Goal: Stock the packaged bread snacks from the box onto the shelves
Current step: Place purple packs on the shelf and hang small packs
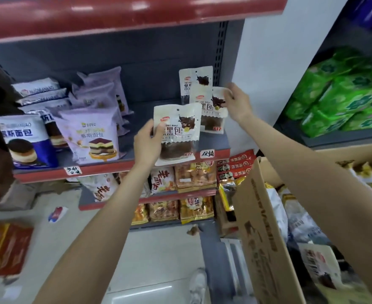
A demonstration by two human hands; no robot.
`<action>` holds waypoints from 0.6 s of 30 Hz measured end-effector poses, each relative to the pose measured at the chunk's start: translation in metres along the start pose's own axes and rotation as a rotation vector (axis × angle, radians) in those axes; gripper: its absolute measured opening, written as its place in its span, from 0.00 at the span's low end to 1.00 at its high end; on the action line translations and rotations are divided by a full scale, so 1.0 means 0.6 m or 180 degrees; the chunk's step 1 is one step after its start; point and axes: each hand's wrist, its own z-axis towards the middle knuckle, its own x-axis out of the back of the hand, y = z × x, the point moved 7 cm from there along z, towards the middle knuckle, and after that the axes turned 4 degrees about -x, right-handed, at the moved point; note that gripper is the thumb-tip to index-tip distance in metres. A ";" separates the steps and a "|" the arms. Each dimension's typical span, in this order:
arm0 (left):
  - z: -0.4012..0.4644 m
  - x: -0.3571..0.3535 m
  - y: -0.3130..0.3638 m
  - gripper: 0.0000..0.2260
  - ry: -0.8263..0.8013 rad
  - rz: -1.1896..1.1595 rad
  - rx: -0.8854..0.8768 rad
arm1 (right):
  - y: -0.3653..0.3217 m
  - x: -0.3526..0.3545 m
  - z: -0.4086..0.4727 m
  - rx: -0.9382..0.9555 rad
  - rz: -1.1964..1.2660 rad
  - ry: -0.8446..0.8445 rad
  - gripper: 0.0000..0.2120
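The person is placing dark bread packets on the right end of the grey shelf (215, 142), so the step in hand looks like the stocking itself, not the fetching. The left hand (147, 144) is holding 1 white packet (177, 131) by its left edge, thumb across the front and fingers behind, the grip closed on it; the packet is hanging upright just in front of the shelf lip, its lower end overlapping the red price rail (115, 167). The right hand (237, 102) is pinching the top right corner of a second packet (212, 110), which is standing on the shelf and leaning back; that grip is narrow and holding the packet too. A third packet (195, 83) is standing behind it against the back panel.

To the left on the same shelf, purple cake bread bags (93, 133) and blue bags (28, 141) are filling the rest of the row, with a bare stretch of shelf between them and the 3 white packets. The cardboard box (266, 227) is standing open at lower right, near the right arm, with more packaged goods showing inside.

By my reading, the right hand is steadying the standing packet so the row does not topple. The next move probably calls for lifting the left-hand packet over the rail and setting it upright in front of or beside the others, then going to the box for more.
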 end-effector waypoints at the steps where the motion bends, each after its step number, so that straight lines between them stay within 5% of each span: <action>1: 0.009 -0.010 -0.003 0.16 -0.0010 -0.0042 0.0029 | 0.006 -0.009 0.014 -0.0083 0.0081 -0.0028 0.14; 7: 0.048 -0.056 -0.015 0.12 0.0005 -0.0355 0.0150 | 0.046 -0.049 0.046 -0.0370 0.0271 -0.0674 0.20; 14: 0.087 -0.156 -0.002 0.11 -0.0214 -0.0656 0.0259 | 0.056 -0.017 0.004 -0.0385 0.0504 -0.0710 0.24; 18: 0.091 -0.218 -0.010 0.09 -0.0192 -0.0952 0.0647 | 0.067 -0.017 -0.017 -0.0361 -0.0040 -0.0655 0.23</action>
